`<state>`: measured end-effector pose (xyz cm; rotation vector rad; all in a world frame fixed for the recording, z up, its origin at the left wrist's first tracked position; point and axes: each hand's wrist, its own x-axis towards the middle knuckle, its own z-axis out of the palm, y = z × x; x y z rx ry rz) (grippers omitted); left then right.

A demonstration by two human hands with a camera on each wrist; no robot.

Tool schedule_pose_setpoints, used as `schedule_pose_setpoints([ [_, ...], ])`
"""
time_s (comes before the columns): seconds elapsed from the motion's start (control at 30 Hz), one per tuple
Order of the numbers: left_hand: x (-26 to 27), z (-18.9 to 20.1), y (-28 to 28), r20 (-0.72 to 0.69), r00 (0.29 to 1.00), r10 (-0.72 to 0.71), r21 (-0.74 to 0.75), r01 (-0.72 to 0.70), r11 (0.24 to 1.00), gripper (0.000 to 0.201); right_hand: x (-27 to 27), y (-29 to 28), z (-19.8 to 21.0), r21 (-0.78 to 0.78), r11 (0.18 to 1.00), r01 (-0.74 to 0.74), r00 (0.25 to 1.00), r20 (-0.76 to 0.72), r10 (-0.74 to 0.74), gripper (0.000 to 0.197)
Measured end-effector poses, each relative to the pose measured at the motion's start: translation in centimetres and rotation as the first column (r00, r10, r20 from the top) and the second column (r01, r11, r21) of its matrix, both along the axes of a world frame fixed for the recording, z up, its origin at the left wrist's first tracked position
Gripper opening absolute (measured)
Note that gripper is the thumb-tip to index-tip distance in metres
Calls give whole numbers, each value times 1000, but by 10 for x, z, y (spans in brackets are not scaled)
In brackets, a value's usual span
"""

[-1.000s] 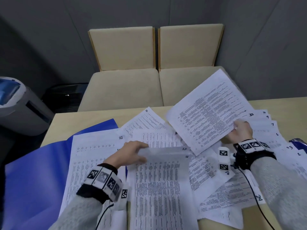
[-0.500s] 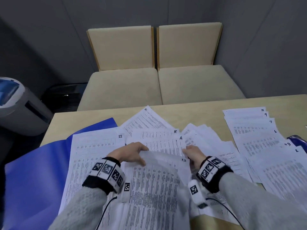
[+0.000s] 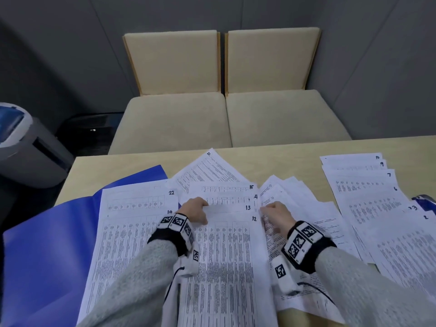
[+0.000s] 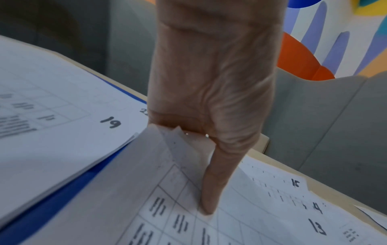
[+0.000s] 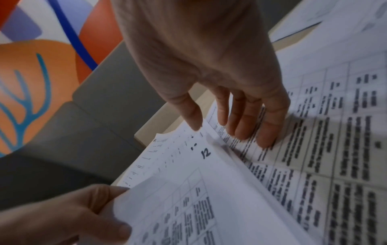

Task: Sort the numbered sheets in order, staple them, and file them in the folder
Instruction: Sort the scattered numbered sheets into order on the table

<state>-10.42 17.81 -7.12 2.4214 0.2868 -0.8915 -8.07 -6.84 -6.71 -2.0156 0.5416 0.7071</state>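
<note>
- Head view: left hand (image 3: 194, 210) grips the top left corner of the sheet marked 12 (image 3: 226, 267), thumb and curled fingers pinching the paper.
- Left wrist view: the thumb (image 4: 211, 187) lies on top of the printed grid, with the lifted corner of paper bunched against the palm.
- Right hand (image 3: 277, 214) sits just right of the sheet marked 12, at its top right corner. Right wrist view: fingers (image 5: 266, 129) straight and spread, tips pressing on the loose sheets (image 3: 290, 204) beneath; thumb tip touching the edge of sheet 12.
- Beyond the hands, sheets marked 13, 14 and 15 (image 3: 226, 188) are fanned under sheet 12; a sheet marked 21 (image 3: 207, 171) lies farther out, tilted.
- Left of the left hand, the sheet marked 22 (image 3: 136, 199) lies on an open blue folder (image 3: 47, 256), which rests flat on the surface (image 3: 271, 159).
- Well to the right of the right hand, a fanned stack (image 3: 368, 192) shows numbers 10, 9, 7, 6, 3, 2 descending toward the person.
- Two beige chairs (image 3: 224, 90) stand beyond the surface.
</note>
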Motion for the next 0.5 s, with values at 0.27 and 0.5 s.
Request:
schedule_pose_setpoints([
  [0.27,-5,-5,-2,60,998,8,-19,-7,1000,44,-3,3,-8,43,998,46,996,-80,-42,23],
  [0.5,-20,-8,-4,157,986,-60,-25,65,998,39,5,4,-9,-2,997,71,996,-55,-71,18],
])
